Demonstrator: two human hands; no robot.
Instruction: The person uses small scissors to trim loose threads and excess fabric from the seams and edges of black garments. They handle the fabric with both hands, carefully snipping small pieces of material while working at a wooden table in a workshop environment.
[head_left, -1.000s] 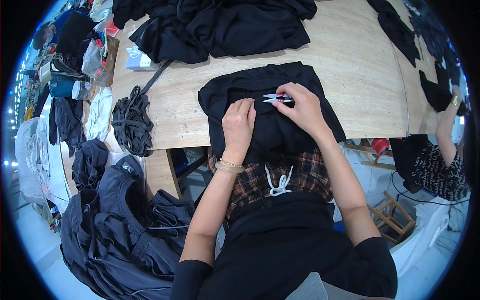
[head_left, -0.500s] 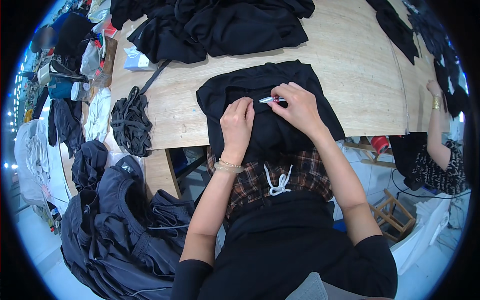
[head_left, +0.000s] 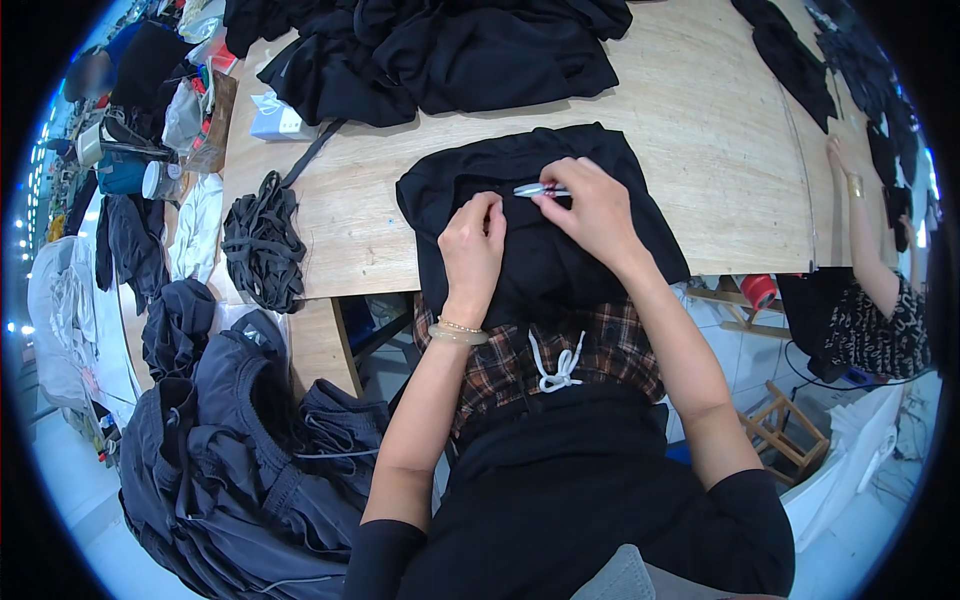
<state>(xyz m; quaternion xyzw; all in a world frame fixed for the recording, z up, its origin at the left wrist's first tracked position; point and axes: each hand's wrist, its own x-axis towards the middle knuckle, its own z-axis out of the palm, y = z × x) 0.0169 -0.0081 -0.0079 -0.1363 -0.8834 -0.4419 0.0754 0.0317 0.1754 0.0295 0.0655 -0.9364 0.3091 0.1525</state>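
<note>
Your right hand's (head_left: 595, 212) fingers are clamped on small thread snips (head_left: 526, 190), whose blades point to 9 o'clock, toward your left hand (head_left: 472, 238). Your left fingertips are bunched at the edge of the garment's dark opening; you cannot tell whether they pinch cloth. The black garment (head_left: 550, 260) lies under both hands at the table's near edge, reaching toward your plaid shorts (head_left: 480, 375) at 6 o'clock. Around that garment, a tangled bundle of dark grey strips (head_left: 265, 245) sits at 9 o'clock, and dark grey garments (head_left: 230, 440) are heaped at 8. On the wooden tabletop (head_left: 720, 190), a tissue box (head_left: 283, 122) stands at 10, beside piled black fabric (head_left: 490, 60) near 12. Farther out, at 3, is a co-worker's forearm (head_left: 868, 240).
</note>
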